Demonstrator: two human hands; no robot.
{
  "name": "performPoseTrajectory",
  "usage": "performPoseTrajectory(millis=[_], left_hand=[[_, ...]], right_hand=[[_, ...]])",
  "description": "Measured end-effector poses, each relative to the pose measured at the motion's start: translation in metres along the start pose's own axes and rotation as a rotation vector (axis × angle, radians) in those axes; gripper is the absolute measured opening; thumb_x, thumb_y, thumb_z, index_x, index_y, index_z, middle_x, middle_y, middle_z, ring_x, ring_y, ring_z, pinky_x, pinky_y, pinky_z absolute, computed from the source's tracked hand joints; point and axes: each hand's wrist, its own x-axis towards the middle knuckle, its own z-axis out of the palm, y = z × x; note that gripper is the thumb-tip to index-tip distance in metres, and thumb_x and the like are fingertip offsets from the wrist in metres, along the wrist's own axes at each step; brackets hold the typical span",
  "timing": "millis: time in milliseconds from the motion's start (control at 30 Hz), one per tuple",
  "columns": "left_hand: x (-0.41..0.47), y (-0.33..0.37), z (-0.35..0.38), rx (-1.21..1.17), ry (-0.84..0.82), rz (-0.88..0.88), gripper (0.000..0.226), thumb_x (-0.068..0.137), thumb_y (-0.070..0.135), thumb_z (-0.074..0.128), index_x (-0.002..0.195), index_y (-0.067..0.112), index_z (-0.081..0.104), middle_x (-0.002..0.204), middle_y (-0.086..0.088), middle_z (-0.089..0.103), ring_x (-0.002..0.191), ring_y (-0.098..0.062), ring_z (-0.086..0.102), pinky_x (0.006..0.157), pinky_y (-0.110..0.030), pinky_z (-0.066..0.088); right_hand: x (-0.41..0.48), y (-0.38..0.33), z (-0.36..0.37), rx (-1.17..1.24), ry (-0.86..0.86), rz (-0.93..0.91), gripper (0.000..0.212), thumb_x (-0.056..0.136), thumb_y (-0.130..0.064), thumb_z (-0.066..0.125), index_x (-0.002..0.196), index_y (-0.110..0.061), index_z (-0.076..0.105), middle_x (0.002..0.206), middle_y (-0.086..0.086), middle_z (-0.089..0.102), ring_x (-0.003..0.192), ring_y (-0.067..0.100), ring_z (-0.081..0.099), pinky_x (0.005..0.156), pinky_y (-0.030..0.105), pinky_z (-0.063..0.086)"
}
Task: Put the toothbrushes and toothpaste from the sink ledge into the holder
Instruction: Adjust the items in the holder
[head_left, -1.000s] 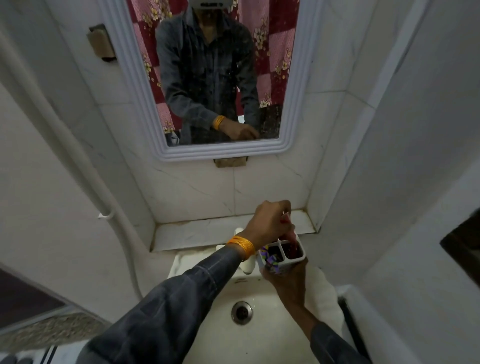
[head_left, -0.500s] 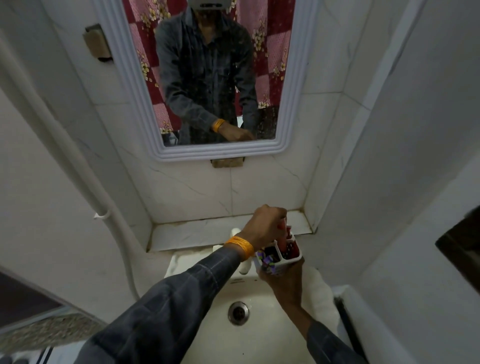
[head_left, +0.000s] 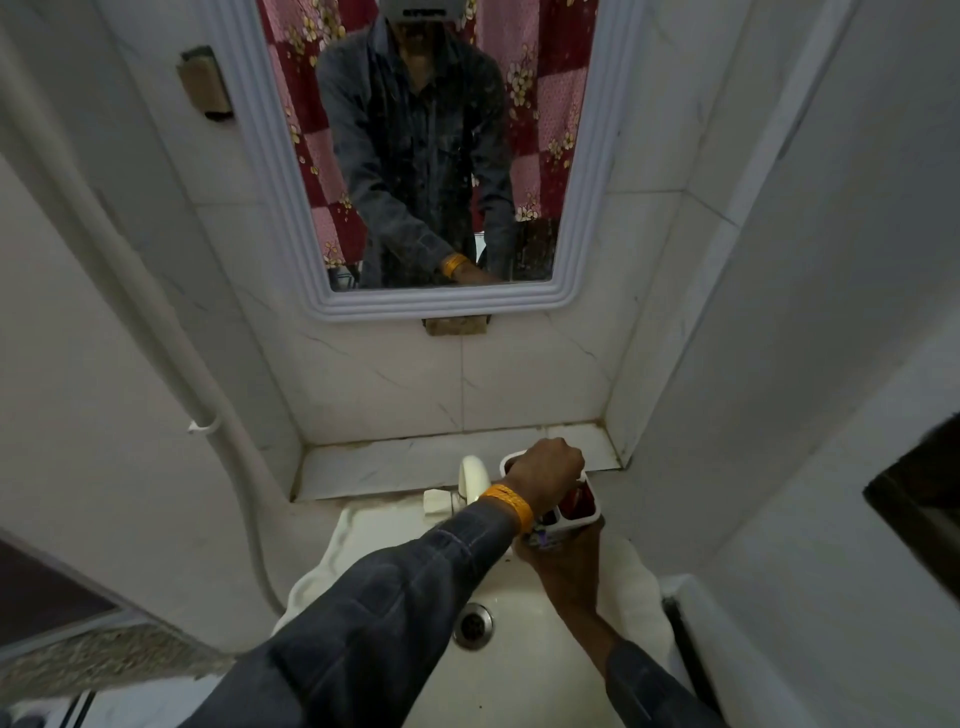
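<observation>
A white toothbrush holder (head_left: 592, 512) with several compartments is held over the sink's back right corner. My right hand (head_left: 563, 564) grips it from below. My left hand (head_left: 548, 470), an orange bangle on its wrist, is closed in a fist right on top of the holder and covers most of its openings. Something red (head_left: 581, 500), probably the toothpaste tube, stands in the right compartment under my left fingers. A purple patterned item (head_left: 540, 538) shows at the holder's near side. No toothbrush is clearly visible. The marble ledge (head_left: 405, 465) behind the sink shows nothing on it.
A white tap (head_left: 470, 478) stands just left of the holder. The sink basin (head_left: 519, 670) with its drain (head_left: 472, 621) lies below my arms. A white-framed mirror (head_left: 576, 208) hangs above the ledge. A white pipe (head_left: 208, 395) runs down the left wall; tiled walls close in on the right.
My left hand has sunk lower onto the holder's top, and the red item has gone deeper into the compartment. My right hand still holds the holder in about the same place.
</observation>
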Motion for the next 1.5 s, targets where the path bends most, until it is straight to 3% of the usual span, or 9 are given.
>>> performPoseTrajectory(millis=[67, 200, 300, 433, 700, 967, 1100, 1333, 1500], left_hand=[[-0.003, -0.002, -0.005, -0.060, -0.041, -0.016, 0.021, 0.095, 0.010, 0.055, 0.109, 0.000, 0.067, 0.107, -0.021, 0.069, 0.098, -0.037, 0.068, 0.079, -0.039, 0.053], [-0.012, -0.014, -0.009, -0.213, 0.021, -0.017, 0.025, 0.091, 0.022, 0.064, 0.112, 0.010, 0.071, 0.111, -0.013, 0.072, 0.100, -0.029, 0.068, 0.087, -0.039, 0.056], [-0.023, -0.029, -0.023, -0.275, 0.174, -0.035, 0.027, 0.091, 0.033, 0.063, 0.113, 0.018, 0.072, 0.109, -0.006, 0.074, 0.099, -0.024, 0.068, 0.082, -0.034, 0.054], [-0.029, -0.075, -0.039, -0.248, 0.362, -0.141, 0.036, 0.094, 0.035, 0.059, 0.124, 0.017, 0.062, 0.124, -0.006, 0.068, 0.110, -0.025, 0.064, 0.089, -0.034, 0.051], [-0.015, -0.105, -0.026, -0.059, 0.298, -0.229, 0.060, 0.090, 0.045, 0.057, 0.141, 0.015, 0.043, 0.141, -0.012, 0.051, 0.123, -0.033, 0.053, 0.098, -0.044, 0.047], [0.020, -0.105, 0.003, -0.027, 0.197, -0.216, 0.064, 0.094, 0.047, 0.051, 0.148, 0.016, 0.034, 0.153, -0.011, 0.037, 0.137, -0.033, 0.039, 0.108, -0.049, 0.036], [0.025, -0.108, 0.003, -0.007, 0.166, -0.206, 0.063, 0.096, 0.049, 0.045, 0.149, 0.017, 0.032, 0.154, -0.011, 0.037, 0.139, -0.031, 0.038, 0.112, -0.050, 0.029], [0.023, -0.110, 0.002, -0.043, 0.129, -0.248, 0.065, 0.096, 0.051, 0.044, 0.151, 0.019, 0.029, 0.158, -0.010, 0.032, 0.143, -0.031, 0.033, 0.115, -0.051, 0.027], [0.006, -0.107, -0.017, -0.056, 0.282, -0.284, 0.061, 0.095, 0.049, 0.048, 0.146, 0.017, 0.038, 0.152, -0.011, 0.042, 0.136, -0.031, 0.043, 0.111, -0.049, 0.035]], right_hand=[[-0.001, 0.004, 0.000, -0.038, 0.067, -0.069, 0.142, 0.058, -0.104, 0.060, 0.156, -0.002, 0.045, 0.151, 0.014, 0.061, 0.138, 0.023, 0.056, 0.108, -0.004, 0.025], [-0.010, -0.011, 0.000, -0.006, 0.099, 0.033, 0.139, 0.052, -0.100, 0.071, 0.155, -0.010, 0.044, 0.147, 0.011, 0.062, 0.137, 0.022, 0.059, 0.101, 0.004, 0.033], [-0.014, -0.023, -0.004, 0.012, 0.131, 0.104, 0.123, 0.054, -0.054, 0.102, 0.153, -0.011, 0.044, 0.144, 0.012, 0.066, 0.132, 0.030, 0.065, 0.102, 0.025, 0.051], [-0.010, -0.039, -0.018, 0.037, 0.189, 0.094, 0.129, 0.039, -0.064, 0.092, 0.149, -0.016, 0.045, 0.138, 0.008, 0.071, 0.124, 0.032, 0.070, 0.097, 0.048, 0.062], [0.055, -0.078, -0.053, -0.053, 0.248, 0.114, 0.124, 0.055, -0.041, 0.103, 0.157, -0.013, 0.039, 0.145, 0.016, 0.066, 0.130, 0.041, 0.066, 0.103, 0.050, 0.059], [0.108, -0.073, -0.043, -0.068, 0.268, 0.124, 0.128, 0.057, -0.037, 0.106, 0.160, -0.011, 0.034, 0.151, 0.019, 0.059, 0.136, 0.044, 0.060, 0.108, 0.053, 0.056], [0.115, -0.068, -0.037, -0.001, 0.288, 0.135, 0.125, 0.057, -0.022, 0.107, 0.159, -0.007, 0.036, 0.152, 0.020, 0.057, 0.139, 0.041, 0.058, 0.110, 0.049, 0.053], [0.131, -0.060, -0.044, -0.008, 0.113, 0.190, 0.112, 0.063, -0.005, 0.104, 0.153, 0.003, 0.039, 0.146, 0.023, 0.063, 0.136, 0.039, 0.063, 0.110, 0.041, 0.053], [0.088, -0.092, -0.060, -0.172, 0.254, 0.024, 0.138, 0.060, -0.040, 0.105, 0.166, -0.002, 0.025, 0.161, 0.021, 0.043, 0.151, 0.041, 0.040, 0.119, 0.054, 0.046]])
